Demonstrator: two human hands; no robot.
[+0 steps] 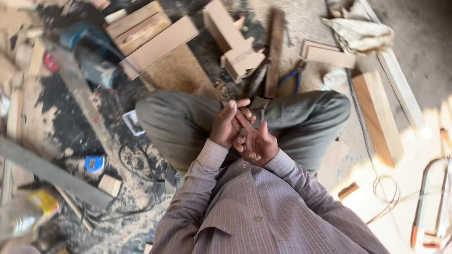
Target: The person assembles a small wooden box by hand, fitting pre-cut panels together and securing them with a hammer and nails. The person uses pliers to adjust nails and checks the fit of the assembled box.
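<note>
Perhaps something between left hand (227, 126), right hand (258, 143)

A dusty workshop floor (292, 28), strewn with sawdust and dark patches, carries everything. On it lie stacked wooden boards (150, 35), a notched wood block (233, 40), blue-handled pliers (293, 75), a blue power tool (89, 51), a blue tape measure (94, 163), a black cable (141, 174), a long plank (376, 115) and a crumpled cloth (360, 28).

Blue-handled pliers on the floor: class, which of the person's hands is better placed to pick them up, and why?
Probably the right hand: the blue-handled pliers lie ahead on the person's right, beyond the right knee. The left hand would have to cross over. Both hands are clasped together.
</note>
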